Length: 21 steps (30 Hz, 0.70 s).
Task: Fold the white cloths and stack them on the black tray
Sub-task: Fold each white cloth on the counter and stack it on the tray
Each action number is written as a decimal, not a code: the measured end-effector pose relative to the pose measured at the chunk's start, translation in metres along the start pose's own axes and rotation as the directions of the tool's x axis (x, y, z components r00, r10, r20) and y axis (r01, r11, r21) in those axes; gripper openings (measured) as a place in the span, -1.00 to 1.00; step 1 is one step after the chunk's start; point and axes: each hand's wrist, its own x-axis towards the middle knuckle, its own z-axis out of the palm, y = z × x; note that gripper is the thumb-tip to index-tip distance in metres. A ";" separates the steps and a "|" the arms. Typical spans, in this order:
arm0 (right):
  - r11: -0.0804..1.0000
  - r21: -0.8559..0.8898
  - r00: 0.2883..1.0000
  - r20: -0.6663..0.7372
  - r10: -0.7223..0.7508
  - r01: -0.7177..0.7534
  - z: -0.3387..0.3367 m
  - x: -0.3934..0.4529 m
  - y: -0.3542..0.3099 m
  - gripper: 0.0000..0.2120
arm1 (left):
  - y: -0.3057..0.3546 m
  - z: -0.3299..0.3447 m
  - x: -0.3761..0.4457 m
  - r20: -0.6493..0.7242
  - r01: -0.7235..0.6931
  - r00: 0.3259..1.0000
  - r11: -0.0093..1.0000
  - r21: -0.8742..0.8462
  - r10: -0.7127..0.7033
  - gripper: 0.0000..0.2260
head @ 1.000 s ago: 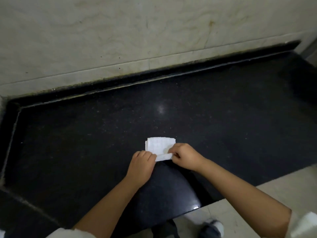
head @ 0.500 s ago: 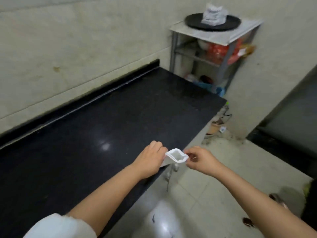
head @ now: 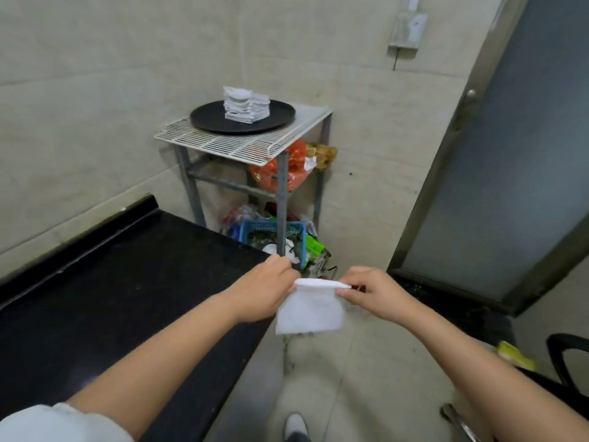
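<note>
The small folded white cloth (head: 309, 311), light and limp, is pinched at its top corners by the left hand (head: 266, 290) and right hand (head: 371, 290); it hangs clear of the counter's edge.

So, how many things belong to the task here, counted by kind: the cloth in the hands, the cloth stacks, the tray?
Held cloth: 1, pinched at its top edge by the left hand and right hand
Cloth stacks: 2, side by side; single cloths too small to count
Tray: 1
Total: 4
</note>
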 end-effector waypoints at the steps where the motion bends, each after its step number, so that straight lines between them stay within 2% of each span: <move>1: 1.000 -0.008 1.000 -0.014 -0.016 0.016 -0.014 0.023 0.008 -0.81 | -0.015 -0.002 0.020 -0.037 -0.002 0.999 1.000 0.010 0.002 -0.55; 5: 0.997 -0.018 0.997 -0.017 -0.069 0.069 -0.071 0.122 0.028 -0.81 | -0.087 -0.017 0.095 -0.152 0.048 0.987 0.999 0.024 -0.044 -0.65; 7: 0.992 -0.043 0.993 -0.026 -0.119 0.118 -0.100 0.173 0.032 -0.83 | -0.122 -0.033 0.127 -0.206 0.125 0.971 0.992 0.007 -0.121 -0.68; 9: 0.987 -0.051 0.986 -0.060 -0.156 0.154 -0.127 0.221 0.034 -0.86 | -0.153 -0.051 0.157 -0.254 0.169 0.952 0.985 -0.024 -0.170 -0.57; 11: 0.985 -0.035 0.980 -0.100 -0.173 0.171 -0.148 0.267 0.040 -0.87 | -0.176 -0.070 0.184 -0.233 0.283 0.930 0.958 -0.038 -0.284 -0.42; 13: 0.987 0.007 0.978 -0.133 -0.160 0.163 -0.164 0.311 0.047 -0.87 | -0.200 -0.087 0.209 -0.234 0.378 0.897 0.925 -0.034 -0.375 -0.47; 16: 0.980 0.105 0.975 -0.167 -0.148 0.167 -0.185 0.373 0.055 -0.92 | -0.236 -0.106 0.249 -0.228 0.484 0.844 0.873 -0.064 -0.485 -0.75; 18: 0.968 0.192 0.980 -0.144 -0.134 0.161 -0.199 0.417 0.061 -0.91 | -0.260 -0.115 0.275 -0.225 0.561 0.793 0.823 -0.091 -0.565 -0.79; 21: 0.950 0.257 0.984 -0.081 -0.160 0.176 -0.214 0.489 0.073 -0.82 | -0.296 -0.124 0.311 -0.230 0.675 0.662 0.701 -0.231 -0.713 -0.80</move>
